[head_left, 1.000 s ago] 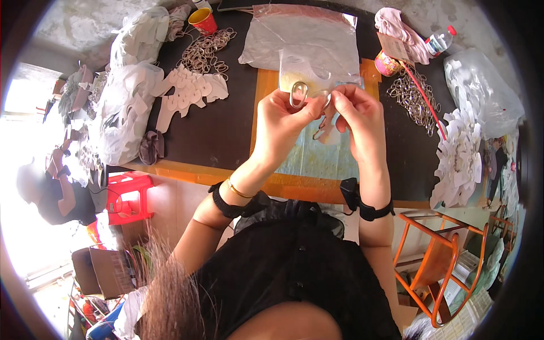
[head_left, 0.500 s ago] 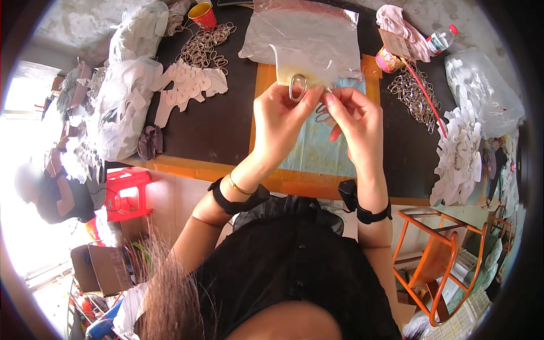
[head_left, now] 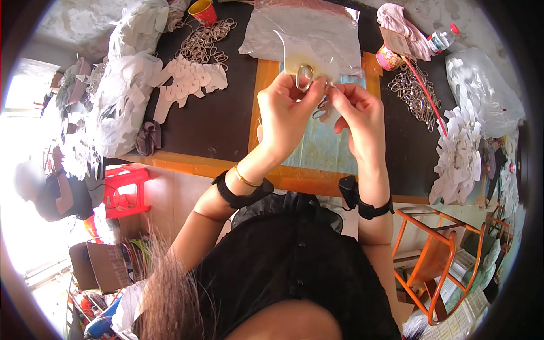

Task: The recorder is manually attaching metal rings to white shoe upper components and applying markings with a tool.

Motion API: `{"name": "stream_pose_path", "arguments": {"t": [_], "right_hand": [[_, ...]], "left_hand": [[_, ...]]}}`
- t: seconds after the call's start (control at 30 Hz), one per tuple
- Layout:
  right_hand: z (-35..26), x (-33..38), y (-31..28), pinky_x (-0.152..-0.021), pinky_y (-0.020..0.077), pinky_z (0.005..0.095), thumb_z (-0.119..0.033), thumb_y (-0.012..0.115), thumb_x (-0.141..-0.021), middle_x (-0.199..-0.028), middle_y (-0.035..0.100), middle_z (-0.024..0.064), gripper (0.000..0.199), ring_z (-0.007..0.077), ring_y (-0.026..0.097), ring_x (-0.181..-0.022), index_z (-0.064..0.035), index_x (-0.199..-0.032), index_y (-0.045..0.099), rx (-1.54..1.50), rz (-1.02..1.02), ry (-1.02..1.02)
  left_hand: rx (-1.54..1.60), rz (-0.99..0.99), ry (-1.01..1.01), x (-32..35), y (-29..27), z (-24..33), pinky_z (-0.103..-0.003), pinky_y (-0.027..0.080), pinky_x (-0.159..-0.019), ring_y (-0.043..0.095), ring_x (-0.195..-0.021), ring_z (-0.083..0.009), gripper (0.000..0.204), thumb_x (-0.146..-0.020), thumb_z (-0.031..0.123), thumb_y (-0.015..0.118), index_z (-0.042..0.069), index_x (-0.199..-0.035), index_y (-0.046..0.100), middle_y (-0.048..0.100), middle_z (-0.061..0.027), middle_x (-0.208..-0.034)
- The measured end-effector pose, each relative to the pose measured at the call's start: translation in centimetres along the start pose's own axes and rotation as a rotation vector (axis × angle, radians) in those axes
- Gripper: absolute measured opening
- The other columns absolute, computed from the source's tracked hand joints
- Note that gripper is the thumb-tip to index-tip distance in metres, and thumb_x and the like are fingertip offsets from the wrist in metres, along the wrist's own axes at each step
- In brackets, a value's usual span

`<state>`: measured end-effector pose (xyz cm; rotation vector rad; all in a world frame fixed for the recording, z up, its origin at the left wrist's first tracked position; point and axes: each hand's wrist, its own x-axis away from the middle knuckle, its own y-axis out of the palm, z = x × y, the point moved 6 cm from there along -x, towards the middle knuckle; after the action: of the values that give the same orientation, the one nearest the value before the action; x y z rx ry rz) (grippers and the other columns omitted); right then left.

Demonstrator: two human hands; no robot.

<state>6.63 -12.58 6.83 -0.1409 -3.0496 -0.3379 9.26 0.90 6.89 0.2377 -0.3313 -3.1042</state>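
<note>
Both hands meet over the middle of the table, pinching a white cut piece (head_left: 309, 51) that looks thin and flexible. My left hand (head_left: 289, 110) is closed on it, and an oval metal ring (head_left: 305, 78) stands up beside its thumb and forefinger. My right hand (head_left: 357, 107) is closed at the piece's near edge, fingertips close to the left thumb. Another metal ring (head_left: 320, 107) hangs between the hands, partly hidden. Under the hands lies a bluish plastic sheet (head_left: 323, 147) on the table.
Metal rings (head_left: 204, 44) are heaped at back left by a red cup (head_left: 203, 11); white cut pieces (head_left: 184, 79) lie nearer. More rings (head_left: 416, 93) and pieces (head_left: 456, 158) are at right, with a bottle (head_left: 443, 38). A silvery bag (head_left: 303, 25) lies behind. Another person (head_left: 54, 190) is far left.
My left hand has shifted slightly right and turned a little. The white piece and the upright ring have moved a little to the right with it.
</note>
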Motion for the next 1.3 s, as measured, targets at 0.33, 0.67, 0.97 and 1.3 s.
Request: {"name": "stream_pose_path", "arguments": {"t": [0.33,0.67,0.97,1.3], "right_hand": [[0.8,0.1,0.6,-0.043,0.0457,0.0183,-0.020,0.067,-0.082,-0.075,0.058,-0.0012,0.021,0.0033,0.052,-0.068,-0.0005,-0.090,0.065,-0.176,-0.056,0.089],[1.1,-0.2,0.4,-0.041,0.0373,0.0153,-0.024,0.067,-0.083,-0.072,0.058,-0.0033,0.024,0.0014,0.049,-0.061,-0.0015,-0.092,0.065,-0.149,-0.071,0.093],[2.1,-0.3,0.6,-0.042,0.0381,0.0162,-0.021,0.068,-0.082,-0.071,0.059,-0.0026,0.020,0.0020,0.050,-0.057,-0.0023,-0.088,0.065,-0.202,0.005,0.085],[2.3,-1.0,0.6,-0.049,0.0403,0.0168,-0.017,0.069,-0.080,-0.075,0.062,-0.0012,0.017,0.0030,0.053,-0.066,-0.0023,-0.086,0.064,-0.147,0.003,0.029]], "left_hand": [[-0.409,0.034,0.318,0.9,0.2,2.4,-0.023,0.048,-0.053,0.064,-0.062,-0.0091,0.017,-0.078,0.010,0.071,0.001,-0.074,0.058,0.066,-0.0074,-0.068],[-0.311,0.029,0.202,-0.6,-0.5,1.7,-0.021,0.045,-0.049,0.060,-0.057,-0.0065,0.018,-0.080,0.012,0.069,0.000,-0.073,0.057,0.065,-0.0061,-0.064],[-0.037,0.050,0.052,-0.8,-0.6,0.0,-0.017,0.040,-0.048,0.050,-0.057,-0.0005,0.018,-0.083,0.010,0.066,0.001,-0.072,0.055,0.060,-0.0008,-0.063],[-0.274,0.103,0.092,0.2,-0.7,1.9,-0.018,0.044,-0.052,0.055,-0.062,-0.0022,0.015,-0.082,0.009,0.066,-0.001,-0.076,0.056,0.063,-0.0030,-0.067]]}}
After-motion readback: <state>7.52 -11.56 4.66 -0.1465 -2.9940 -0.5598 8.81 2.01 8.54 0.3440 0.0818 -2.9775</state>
